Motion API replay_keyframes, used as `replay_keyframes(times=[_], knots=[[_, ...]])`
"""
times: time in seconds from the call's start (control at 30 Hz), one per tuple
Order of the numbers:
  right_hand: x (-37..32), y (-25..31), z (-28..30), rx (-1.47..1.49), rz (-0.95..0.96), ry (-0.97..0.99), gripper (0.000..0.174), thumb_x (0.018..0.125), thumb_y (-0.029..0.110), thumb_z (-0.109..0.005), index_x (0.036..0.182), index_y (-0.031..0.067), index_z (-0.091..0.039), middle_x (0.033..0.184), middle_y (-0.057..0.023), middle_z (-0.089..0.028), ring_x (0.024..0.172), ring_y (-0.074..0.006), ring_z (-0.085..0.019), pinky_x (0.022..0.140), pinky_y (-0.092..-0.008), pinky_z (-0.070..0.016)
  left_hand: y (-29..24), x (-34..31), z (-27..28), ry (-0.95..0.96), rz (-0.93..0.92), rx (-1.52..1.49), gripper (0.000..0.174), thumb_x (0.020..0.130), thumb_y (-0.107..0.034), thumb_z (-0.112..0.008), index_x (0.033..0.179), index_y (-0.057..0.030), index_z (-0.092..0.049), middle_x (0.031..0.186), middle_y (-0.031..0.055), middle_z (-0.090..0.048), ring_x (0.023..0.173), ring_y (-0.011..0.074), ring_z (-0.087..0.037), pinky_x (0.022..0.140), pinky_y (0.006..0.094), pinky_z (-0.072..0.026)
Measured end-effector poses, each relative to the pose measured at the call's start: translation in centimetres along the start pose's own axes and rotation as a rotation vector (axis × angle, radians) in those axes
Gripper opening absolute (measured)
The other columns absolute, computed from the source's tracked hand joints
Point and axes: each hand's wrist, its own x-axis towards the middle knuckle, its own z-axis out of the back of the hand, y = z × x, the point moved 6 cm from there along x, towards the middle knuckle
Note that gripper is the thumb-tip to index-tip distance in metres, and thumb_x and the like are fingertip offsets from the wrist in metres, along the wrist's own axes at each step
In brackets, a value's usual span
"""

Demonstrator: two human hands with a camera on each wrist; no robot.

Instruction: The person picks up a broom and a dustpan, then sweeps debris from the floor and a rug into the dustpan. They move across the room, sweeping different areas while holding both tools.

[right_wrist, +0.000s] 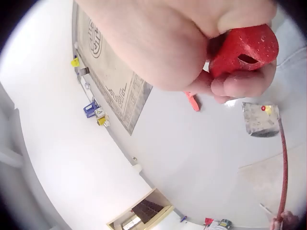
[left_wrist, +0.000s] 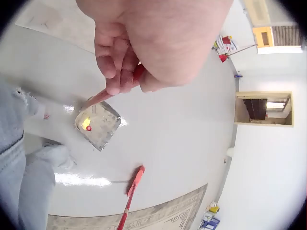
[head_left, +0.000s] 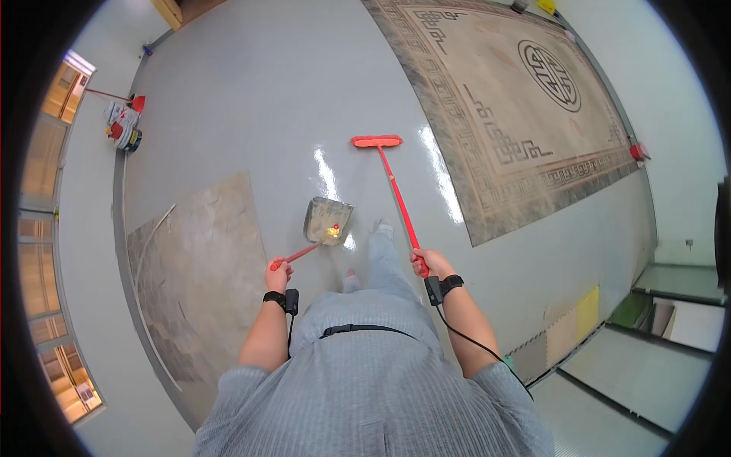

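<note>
My left hand (head_left: 279, 273) grips the red handle of a worn dustpan (head_left: 320, 217), which is out in front of my feet. Inside the pan lie a yellow scrap (left_wrist: 86, 123) and a small red ring-shaped piece (left_wrist: 88, 128). With fingers curled round its red pole, my right hand (head_left: 432, 263) holds a long push broom (head_left: 400, 202). Its wide red head (head_left: 377, 141) is on the grey floor ahead, beyond the dustpan and to its right. The hollow end of the broom pole (right_wrist: 247, 50) shows in the right wrist view.
A large patterned rug (head_left: 502, 114) covers the right side, and a worn brownish mat (head_left: 202, 259) lies at left. Buckets (head_left: 126, 129) with a red-headed tool stand by the left wall. Foam tiles (head_left: 560, 335) and glass panels (head_left: 632, 373) are at lower right.
</note>
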Motion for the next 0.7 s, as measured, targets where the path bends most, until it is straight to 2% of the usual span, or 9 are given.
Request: replay_keyframes(times=[0.07,0.13,0.3,0.4,0.47,0.5,0.57,0.63,0.7], knots=[[1.4,1.8,-1.3,0.059,-0.018,0.025,0.023,0.094,0.015,-0.049,0.072,0.0059,-0.048,0.057,0.0027,-0.044,0.044,-0.0060,-0.042,0.040,-0.0192,-0.0367,0.0,0.3,0.6,-0.050,0.024,-0.030,0.017,0.088,-0.009,-0.058,0.105,-0.0133,-0.057,0.077,0.0027,-0.063,0.063,0.0143,-0.063,0.051,0.0251,-0.0462],[2.3,3.9,-2.7,0.237,-0.081,0.106,0.017,0.097,0.014,-0.045,0.083,0.0048,-0.047,0.067,0.0010,-0.050,0.049,-0.0057,-0.044,0.043,-0.0185,-0.0394,-0.4,0.4,1.1,-0.128,0.074,-0.039,0.016,0.088,-0.009,-0.058,0.103,-0.0128,-0.058,0.076,0.0033,-0.063,0.061,0.0144,-0.063,0.049,0.0252,-0.0466],[4.5,10.6,-4.0,0.320,-0.141,0.218,0.016,0.096,0.013,-0.044,0.083,0.0041,-0.046,0.067,0.0005,-0.049,0.051,-0.0066,-0.045,0.046,-0.0193,-0.0417,-0.8,1.9,2.3,-0.274,0.130,-0.059,0.021,0.087,-0.006,-0.053,0.108,-0.0107,-0.055,0.074,0.0066,-0.063,0.058,0.0159,-0.061,0.046,0.0263,-0.0451],[5.5,14.5,-4.5,0.325,-0.166,0.227,0.017,0.095,0.012,-0.043,0.081,0.0046,-0.046,0.066,0.0006,-0.047,0.052,-0.0071,-0.045,0.047,-0.0197,-0.0415,-1.8,1.7,1.7,-0.418,0.018,-0.032,0.025,0.084,-0.005,-0.049,0.108,-0.0029,-0.055,0.073,0.0108,-0.064,0.056,0.0175,-0.061,0.048,0.0281,-0.0456],[5.5,17.4,-5.2,0.273,-0.217,0.275,0.019,0.093,0.011,-0.043,0.075,0.0054,-0.046,0.062,0.0014,-0.043,0.049,-0.0072,-0.040,0.044,-0.0200,-0.0370,-2.6,1.4,1.3,-0.541,-0.058,0.142,0.015,0.076,-0.007,-0.050,0.084,-0.0006,-0.061,0.069,0.0112,-0.063,0.059,0.0221,-0.062,0.055,0.0364,-0.0487],[5.4,18.9,-5.4,0.278,-0.201,0.276,0.019,0.093,0.011,-0.043,0.075,0.0054,-0.046,0.062,0.0014,-0.043,0.049,-0.0072,-0.040,0.044,-0.0200,-0.0370,-1.2,2.8,2.1,-0.591,-0.078,0.238,0.013,0.075,-0.009,-0.050,0.075,-0.0013,-0.061,0.068,0.0118,-0.063,0.062,0.0245,-0.063,0.060,0.0389,-0.0495],[5.1,21.9,-6.0,0.085,0.042,0.270,0.023,0.093,0.012,-0.043,0.071,0.0066,-0.044,0.058,0.0023,-0.040,0.045,-0.0069,-0.036,0.041,-0.0210,-0.0322,-1.1,1.7,1.1,-0.649,0.003,0.115,0.016,0.081,-0.014,-0.052,0.090,-0.0036,-0.060,0.070,0.0116,-0.064,0.063,0.0269,-0.063,0.065,0.0394,-0.0508],[3.8,24.5,-5.8,-0.025,0.183,0.154,0.028,0.094,0.015,-0.045,0.067,0.0083,-0.043,0.055,0.0031,-0.038,0.043,-0.0068,-0.035,0.039,-0.0220,-0.0285,-2.4,1.3,1.5,-0.786,-0.031,0.380,0.016,0.084,-0.012,-0.051,0.094,-0.0029,-0.058,0.068,0.0106,-0.062,0.058,0.0229,-0.062,0.058,0.0355,-0.0513],[1.9,27.3,-5.4,-0.129,0.307,0.063,0.029,0.095,0.016,-0.047,0.067,0.0090,-0.043,0.055,0.0033,-0.039,0.044,-0.0063,-0.037,0.040,-0.0215,-0.0285,-4.5,0.2,1.3,-0.746,-0.007,0.305,0.014,0.084,-0.010,-0.050,0.093,-0.0023,-0.057,0.068,0.0107,-0.062,0.057,0.0217,-0.062,0.055,0.0340,-0.0510]])
